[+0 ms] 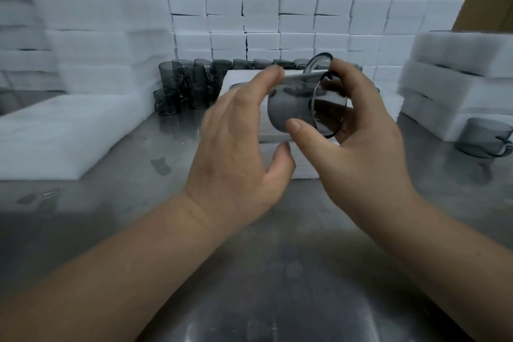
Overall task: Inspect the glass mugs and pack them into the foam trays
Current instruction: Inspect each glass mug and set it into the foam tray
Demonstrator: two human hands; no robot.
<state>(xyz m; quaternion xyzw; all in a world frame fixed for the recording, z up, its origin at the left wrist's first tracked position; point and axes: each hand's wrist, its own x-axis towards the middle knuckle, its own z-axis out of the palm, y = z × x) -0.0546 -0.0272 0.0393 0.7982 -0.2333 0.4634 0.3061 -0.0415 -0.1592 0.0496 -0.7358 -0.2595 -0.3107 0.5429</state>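
1. The glass mug (299, 108) is in the air at the centre of the frame, tipped on its side. The right hand (361, 147) grips it, thumb on the body and fingers curled behind the rim. The left hand (238, 153) is spread with its fingers nearly straight and one fingertip touching the mug's upper side. Blur hides whether it bears any weight.
2. Slipping is the main risk. The glass is smooth and the hold looks to rest on a thumb and fingertips. If turning the mug for inspection loosens that hold, it would likely drop onto the foam tray (244, 75) below or the steel counter (249, 272).
3. The stacked mugs (183, 86), left of centre, are piled two high just beside the tray. A wide sweep of the left hand could topple them.
4. A lone mug (485, 137) stands at the right edge, beside a foam stack (458, 86). An outward swing of the right arm could clip it.
5. The most room is in the lower half of the frame, where only the forearms cross the counter.
6. A foam slab (69, 130) at the left, the foam stack at the right and a wall of foam blocks (277, 8) across the top hem in the work area. The counter's near edge is out of view.
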